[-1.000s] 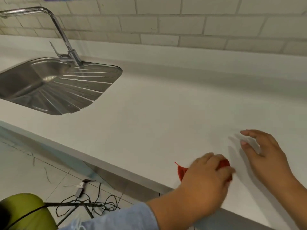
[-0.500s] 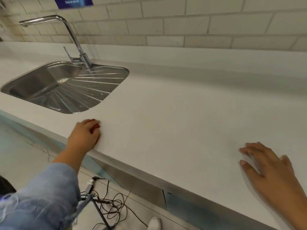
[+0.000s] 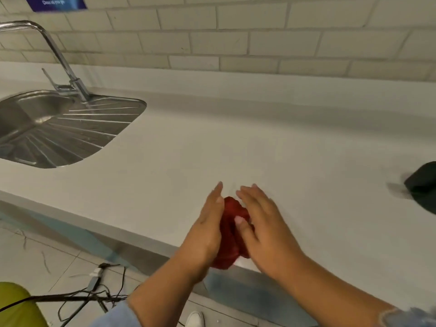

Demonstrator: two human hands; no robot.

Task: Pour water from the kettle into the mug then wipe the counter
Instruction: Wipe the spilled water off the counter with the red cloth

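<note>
Head view: the red cloth (image 3: pixel 232 234) lay bunched on the white counter (image 3: pixel 212 149), at its front edge, pressed between both hands. The left hand (image 3: pixel 207 227) stood on edge against the cloth's left side, fingers straight and together, gripping nothing. The right hand (image 3: pixel 266 234) lay flat against the cloth's right side, fingers extended, thumb resting on top of the fabric. Neither hand curled around the cloth. The steel sink (image 3: pixel 59 128) with its faucet (image 3: pixel 59 57) sat at far left, well apart from the hands. A dark object (image 3: pixel 422 187), cut off by the right border, could not be identified. Cables (image 3: pixel 94 293) lay on the floor below.
</note>
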